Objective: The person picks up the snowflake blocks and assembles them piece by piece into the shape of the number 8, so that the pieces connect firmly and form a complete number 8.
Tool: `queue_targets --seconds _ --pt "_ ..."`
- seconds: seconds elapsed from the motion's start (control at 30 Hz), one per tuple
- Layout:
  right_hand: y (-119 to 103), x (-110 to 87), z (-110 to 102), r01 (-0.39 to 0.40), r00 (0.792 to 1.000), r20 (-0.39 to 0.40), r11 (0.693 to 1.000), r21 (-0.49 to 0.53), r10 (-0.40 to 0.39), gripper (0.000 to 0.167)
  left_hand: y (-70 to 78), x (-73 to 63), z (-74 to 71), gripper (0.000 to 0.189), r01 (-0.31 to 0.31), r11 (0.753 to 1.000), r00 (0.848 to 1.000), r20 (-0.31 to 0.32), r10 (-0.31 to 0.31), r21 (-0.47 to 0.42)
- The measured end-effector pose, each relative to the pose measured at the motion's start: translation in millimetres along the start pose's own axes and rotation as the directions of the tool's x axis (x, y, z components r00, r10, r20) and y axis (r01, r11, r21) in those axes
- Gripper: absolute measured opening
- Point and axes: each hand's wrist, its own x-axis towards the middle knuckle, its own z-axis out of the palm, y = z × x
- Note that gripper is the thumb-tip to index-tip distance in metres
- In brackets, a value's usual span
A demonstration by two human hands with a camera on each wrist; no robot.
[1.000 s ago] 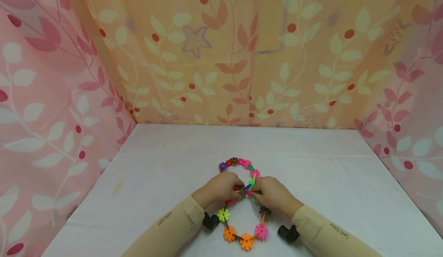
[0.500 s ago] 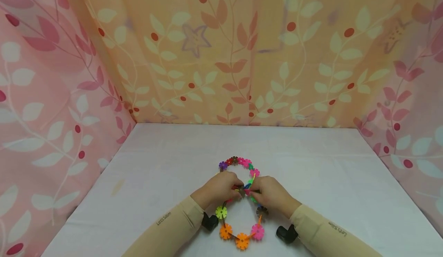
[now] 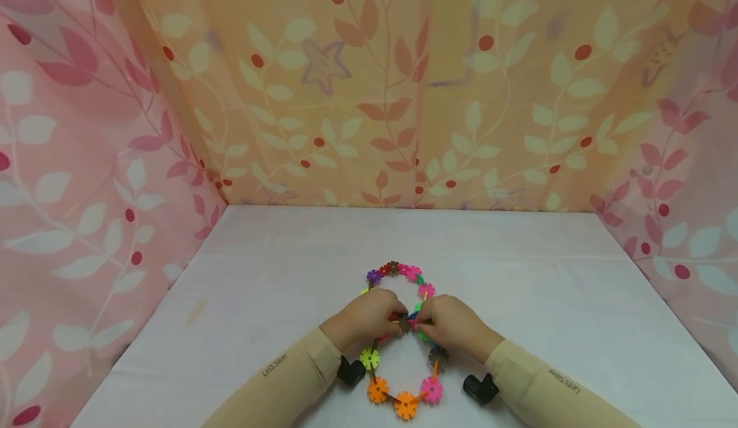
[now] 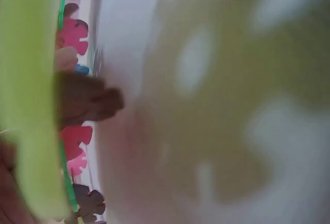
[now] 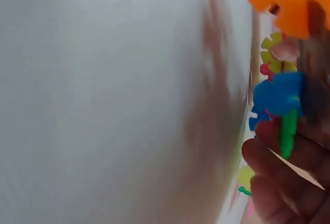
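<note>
A chain of slotted plastic snowflake discs in many colours lies on the table between my hands, a far loop above and a near loop below. Where the loops meet, my left hand pinches the chain near a brown disc. Close by on the right, my right hand pinches a pink piece, its fingers hiding most of it. The near loop carries an orange disc and a yellow-green disc. In the right wrist view, a blue disc stands beside my curled fingers. A blurred yellow-green disc looms in the left wrist view.
The white-covered table runs back to a floral curtain. Pink floral cloth walls the sides. Black wrist devices sit under both sleeves, the left one close to the chain's near loop.
Both hands keep their hold at the middle of the chain with only slight movement. The near loop of discs has swayed a little left, then slightly back right.
</note>
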Motion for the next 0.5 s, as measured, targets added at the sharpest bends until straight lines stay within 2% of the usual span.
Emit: queue_targets --seconds 0.13,0.3,0.4,0.5 --pt "0 0.6 -2 0.005 1.0 0.027 0.998 -0.062 -0.004 0.006 -2.3 2.1 0.8 0.032 -0.033 0.995 0.999 0.01 0.032 0.092" --pt "0 2.8 -6 0.044 0.998 0.056 0.992 -0.121 -0.037 0.007 -6.7 1.3 -2.7 0.036 -0.073 0.975 0.997 0.026 0.069 0.209" --pt "8 6.2 -16 0.073 0.996 0.062 0.99 -0.119 -0.066 0.01 -11.2 -3.6 -11.0 0.037 -0.06 0.974 0.998 0.014 0.058 0.217" --pt "23 10.2 -35 0.125 0.992 0.02 0.982 -0.143 -0.123 0.011 -16.8 -13.4 -27.7 0.041 -0.008 0.971 1.0 -0.012 0.011 0.241"
